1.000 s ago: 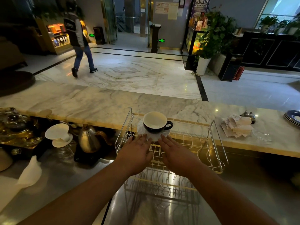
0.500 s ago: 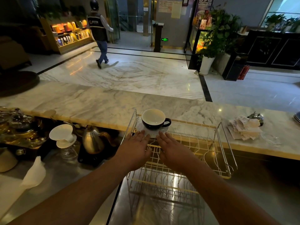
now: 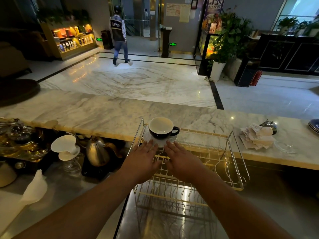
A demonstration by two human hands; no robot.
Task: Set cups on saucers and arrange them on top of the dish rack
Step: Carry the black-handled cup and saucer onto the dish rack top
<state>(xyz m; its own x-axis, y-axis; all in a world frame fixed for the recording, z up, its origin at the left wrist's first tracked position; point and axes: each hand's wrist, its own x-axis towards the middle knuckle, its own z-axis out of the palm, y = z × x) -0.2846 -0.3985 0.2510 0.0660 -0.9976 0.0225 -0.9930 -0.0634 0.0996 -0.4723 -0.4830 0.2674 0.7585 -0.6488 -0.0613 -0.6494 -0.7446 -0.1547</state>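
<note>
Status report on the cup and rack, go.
Left hand and right hand open, flat, fingertips at the saucer. Cup upright on saucer, far-left corner of dish rack. Nothing in the way.

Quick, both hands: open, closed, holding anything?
Left hand: open, flat, fingertips at the saucer, holding nothing.
Right hand: open, flat, holding nothing.

Dark cup [image 3: 161,129] upright on saucer [image 3: 160,141] atop rack [image 3: 229,163].

Cup [image 3: 161,129] on saucer [image 3: 160,141] — atop rack's [image 3: 231,163] far-left corner.
</note>
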